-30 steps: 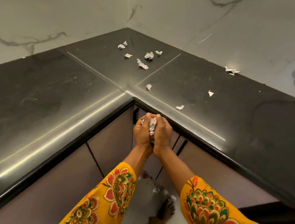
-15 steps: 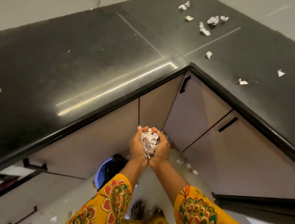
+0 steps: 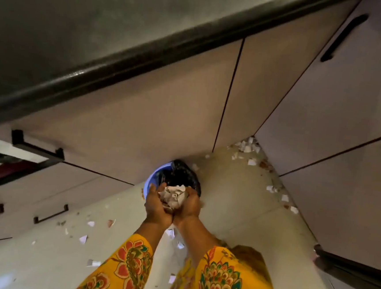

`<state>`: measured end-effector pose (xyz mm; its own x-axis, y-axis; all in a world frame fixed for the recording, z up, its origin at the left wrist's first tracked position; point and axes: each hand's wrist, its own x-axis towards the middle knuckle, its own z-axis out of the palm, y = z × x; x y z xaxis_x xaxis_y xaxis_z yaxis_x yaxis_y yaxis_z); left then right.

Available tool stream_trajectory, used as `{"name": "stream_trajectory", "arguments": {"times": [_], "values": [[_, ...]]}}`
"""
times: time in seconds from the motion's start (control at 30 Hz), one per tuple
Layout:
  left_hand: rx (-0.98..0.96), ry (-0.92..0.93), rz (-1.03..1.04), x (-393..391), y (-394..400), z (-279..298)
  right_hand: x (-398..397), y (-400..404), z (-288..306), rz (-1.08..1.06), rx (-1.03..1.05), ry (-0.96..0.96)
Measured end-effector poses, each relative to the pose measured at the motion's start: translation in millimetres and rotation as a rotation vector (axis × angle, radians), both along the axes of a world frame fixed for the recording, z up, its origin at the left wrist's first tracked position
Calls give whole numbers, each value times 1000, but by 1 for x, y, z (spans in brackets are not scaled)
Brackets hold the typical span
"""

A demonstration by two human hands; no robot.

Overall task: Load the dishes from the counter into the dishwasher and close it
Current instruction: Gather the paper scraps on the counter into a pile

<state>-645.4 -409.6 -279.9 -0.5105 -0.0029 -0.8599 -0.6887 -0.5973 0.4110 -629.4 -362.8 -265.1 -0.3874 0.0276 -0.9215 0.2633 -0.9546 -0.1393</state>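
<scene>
My left hand [image 3: 156, 207] and right hand [image 3: 187, 207], pressed together at centre frame and cupped round a wad of paper scraps [image 3: 173, 197], now hang right over the blue bin [image 3: 151, 179] with its dark liner, which stands on the floor [image 3: 237, 208] against the cabinet fronts [image 3: 141, 117]. Half a second ago the same bundle was higher, level with the cabinet doors, and the bin was only peeking out beneath my wrists; a second ago I held it at the edge of the counter [image 3: 69, 18], now a dark band across the upper left. More scraps litter the floor at lower left and in the corner at upper right. No dishes or dishwasher are in view, so the loading itself looks not yet begun.
</scene>
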Motion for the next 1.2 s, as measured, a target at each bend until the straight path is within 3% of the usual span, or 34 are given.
{"name": "stream_trajectory", "arguments": {"times": [0.23,0.43,0.6,0.93,1.2], "values": [[-101,-79,7,-8,-24,-53,-6,1,-46,85,-16,-12],[-121,-43,-11,4,-15,-25,8,28,-7,130,53,-6],[-145,-3,-83,4,13,31,12,59,49,199,176,-15],[-162,204,-375,-8,142,175,18,162,173,115,341,163],[-11,432,-588,-2,265,283,36,279,274,-14,617,246]]}}
